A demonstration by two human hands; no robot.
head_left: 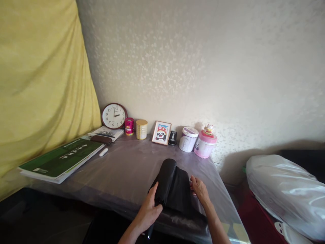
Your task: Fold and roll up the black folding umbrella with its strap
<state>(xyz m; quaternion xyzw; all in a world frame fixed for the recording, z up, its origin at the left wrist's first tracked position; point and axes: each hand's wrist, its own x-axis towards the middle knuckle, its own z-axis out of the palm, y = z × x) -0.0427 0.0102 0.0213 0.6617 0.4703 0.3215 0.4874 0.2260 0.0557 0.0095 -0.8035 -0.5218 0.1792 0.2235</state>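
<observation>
A black umbrella [166, 176] lies near the table's front right corner. Its canopy is partly rolled, and a loose flap of fabric [181, 189] spreads out to the right. My left hand [151, 206] grips the rolled part at its lower end, thumb on top. Below that hand a dark, shiny handle end [149, 233] sticks out past the table edge. At the flap's right edge, my right hand [199, 189] has its fingers curled in and seems to pinch the fabric; its fingertips are partly hidden.
A plastic-covered table [127, 169] carries green-covered books [66, 157], a white pen-like item [103, 152], a clock [114, 116], two tins, a framed panda picture [161, 133], a black stapler-like item [172, 138] and two round tubs. A white plastic bag [284, 189] stands at right.
</observation>
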